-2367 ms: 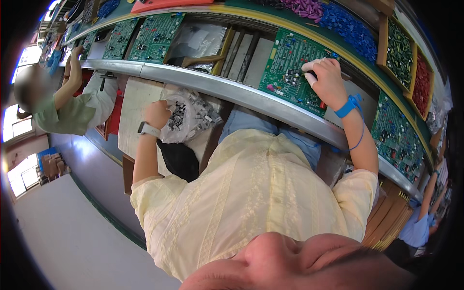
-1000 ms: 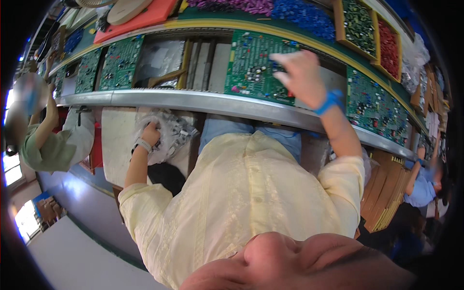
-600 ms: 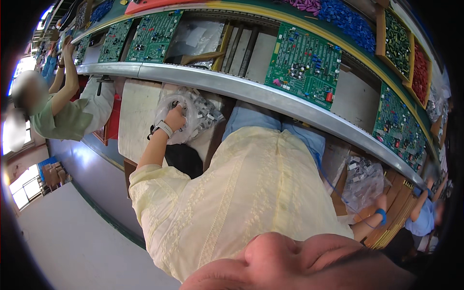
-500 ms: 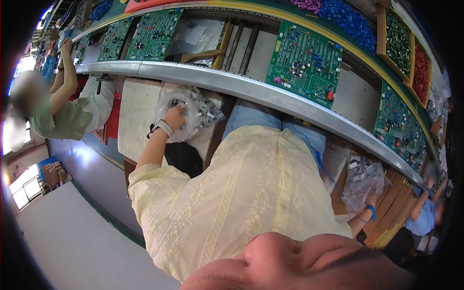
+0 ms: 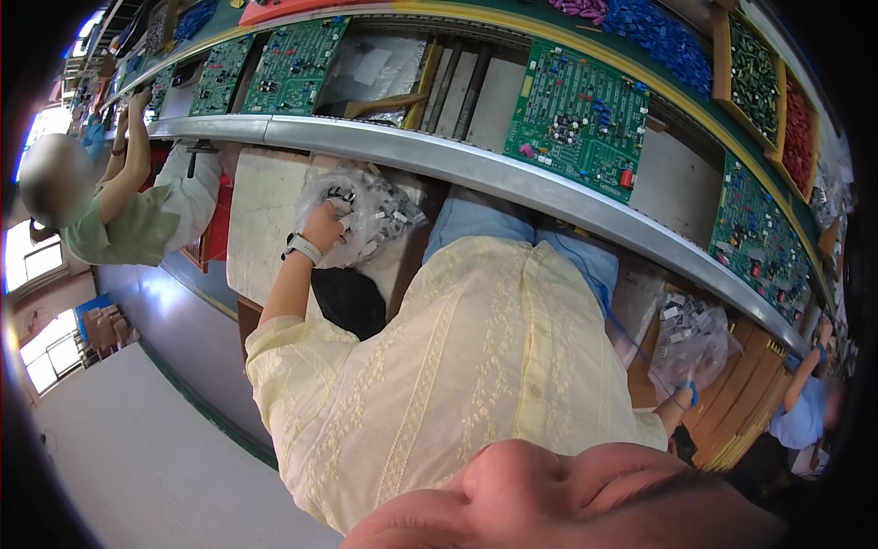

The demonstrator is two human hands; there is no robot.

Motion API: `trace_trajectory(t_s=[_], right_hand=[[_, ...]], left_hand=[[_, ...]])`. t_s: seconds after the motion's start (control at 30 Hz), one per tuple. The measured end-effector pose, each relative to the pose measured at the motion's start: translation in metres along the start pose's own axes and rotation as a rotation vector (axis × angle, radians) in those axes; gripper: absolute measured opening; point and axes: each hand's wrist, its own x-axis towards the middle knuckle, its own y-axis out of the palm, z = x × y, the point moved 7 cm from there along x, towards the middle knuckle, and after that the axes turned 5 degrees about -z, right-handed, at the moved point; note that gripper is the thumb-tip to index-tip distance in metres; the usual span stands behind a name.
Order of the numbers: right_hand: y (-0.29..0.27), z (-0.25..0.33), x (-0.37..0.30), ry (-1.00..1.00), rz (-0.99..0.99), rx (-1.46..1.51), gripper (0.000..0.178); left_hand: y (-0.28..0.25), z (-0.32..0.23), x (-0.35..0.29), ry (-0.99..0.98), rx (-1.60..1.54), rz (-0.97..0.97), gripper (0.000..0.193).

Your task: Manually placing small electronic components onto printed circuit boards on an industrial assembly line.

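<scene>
My left hand point(image 5: 322, 227), with a watch point(image 5: 300, 245) on its wrist, reaches into the mouth of a clear plastic bag point(image 5: 311, 190). Small grey and white components point(image 5: 389, 215) fill the bag, which lies on a pale board to the left of my lap. The fingers are curled in among the parts, and what they pinch is too small to name. Over on the right, my right hand point(image 5: 688, 377), below a blue wrist strap point(image 5: 692, 394), is at a second clear bag point(image 5: 677, 361) of similar parts point(image 5: 688, 318). Its fingers are hidden by the plastic.
A metal rail point(image 5: 402, 146) crosses in front of me. Beyond it stand green circuit boards point(image 5: 576, 119) in a row. Trays of green point(image 5: 752, 78) and red parts point(image 5: 797, 137) sit far right, near loose blue parts point(image 5: 654, 41). A co-worker point(image 5: 119, 215) works at the left.
My left hand has shifted slightly down and left at the bag, its fingers now nearer the bag's rim. My right hand has moved a little up and left, farther into its bag.
</scene>
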Motion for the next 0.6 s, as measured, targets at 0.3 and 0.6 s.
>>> trace_trajectory(t_s=[0.3, 0.6], right_hand=[[0.006, 0.018, -0.003, -0.015, 0.031, 0.012, 0.026], [-0.037, -0.020, -0.087, 0.190, -0.051, 0.051, 0.026]], left_hand=[[-0.014, -0.016, -0.017, 0.295, 0.474, -0.082, 0.050], [-0.069, -0.161, -0.022, 0.407, -0.497, -0.188, 0.026]])
